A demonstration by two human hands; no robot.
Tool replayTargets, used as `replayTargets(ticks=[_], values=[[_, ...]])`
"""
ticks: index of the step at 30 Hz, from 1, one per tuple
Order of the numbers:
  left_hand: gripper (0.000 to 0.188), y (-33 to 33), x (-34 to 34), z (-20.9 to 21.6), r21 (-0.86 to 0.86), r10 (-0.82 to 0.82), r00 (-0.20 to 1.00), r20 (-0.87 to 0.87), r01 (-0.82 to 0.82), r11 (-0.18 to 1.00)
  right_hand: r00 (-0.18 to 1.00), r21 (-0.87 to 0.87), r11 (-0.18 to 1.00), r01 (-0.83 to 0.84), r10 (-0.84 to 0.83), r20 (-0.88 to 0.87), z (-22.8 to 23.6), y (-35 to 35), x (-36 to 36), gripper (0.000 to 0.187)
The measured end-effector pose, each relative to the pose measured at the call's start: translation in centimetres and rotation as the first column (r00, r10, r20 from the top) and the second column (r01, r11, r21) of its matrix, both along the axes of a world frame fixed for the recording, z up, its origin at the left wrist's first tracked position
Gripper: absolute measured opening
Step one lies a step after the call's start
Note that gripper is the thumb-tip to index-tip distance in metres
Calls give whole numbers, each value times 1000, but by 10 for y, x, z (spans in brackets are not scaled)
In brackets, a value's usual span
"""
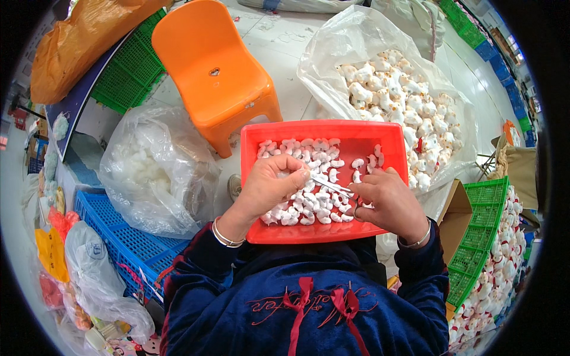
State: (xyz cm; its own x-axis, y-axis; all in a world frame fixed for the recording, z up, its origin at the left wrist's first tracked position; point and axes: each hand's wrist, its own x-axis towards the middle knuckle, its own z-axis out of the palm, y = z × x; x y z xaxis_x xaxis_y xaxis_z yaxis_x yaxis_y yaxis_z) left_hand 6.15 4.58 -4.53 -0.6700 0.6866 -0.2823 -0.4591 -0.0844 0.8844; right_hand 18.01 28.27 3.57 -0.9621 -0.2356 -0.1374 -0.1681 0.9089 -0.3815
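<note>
A red plastic tray [270,237] rests at my lap, holding many small curved white plush pieces [309,202]. Over its left half, my left hand [276,185] pinches a small white plush piece [284,174], mostly hidden by the fingers. My right hand [383,196] is closed around the handles of slim silver forceps [329,185] on the tray's right side. The forceps point left, their tips meeting the piece at my left fingertips. A ring of the handle shows under my right fingers.
An orange plastic chair [214,77] stands beyond the tray. To its left lies a clear bag of white stuffing [148,172] beside a blue crate [127,237]. A large clear bag of white plush toys [409,113] sits far right. Nearer right is a green crate [478,237].
</note>
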Motion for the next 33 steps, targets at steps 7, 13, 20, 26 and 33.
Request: replayTargets(ticks=[7, 13, 20, 26, 33], values=[[15, 1, 4, -5, -8, 20, 999, -28, -20, 1000, 994, -338, 940, 50, -12, 112, -28, 5, 0, 34], [24, -2, 4, -9, 62, 3, 984, -178, 9, 998, 946, -627, 750, 211, 5, 324, -31, -2, 6, 39], [20, -3, 4, -15, 48, 76, 988, -133, -70, 996, 986, -359, 922, 147, -106, 132, -20, 9, 14, 41], [21, 3, 11, -6, -40, 120, 972, -201, -131, 991, 984, -158, 983, 97, -119, -136, -19, 0, 7, 49], [19, 3, 12, -5, -28, 154, 967, -205, -163, 986, 975, -98, 984, 151, -165, -150, -26, -5, 9, 54]])
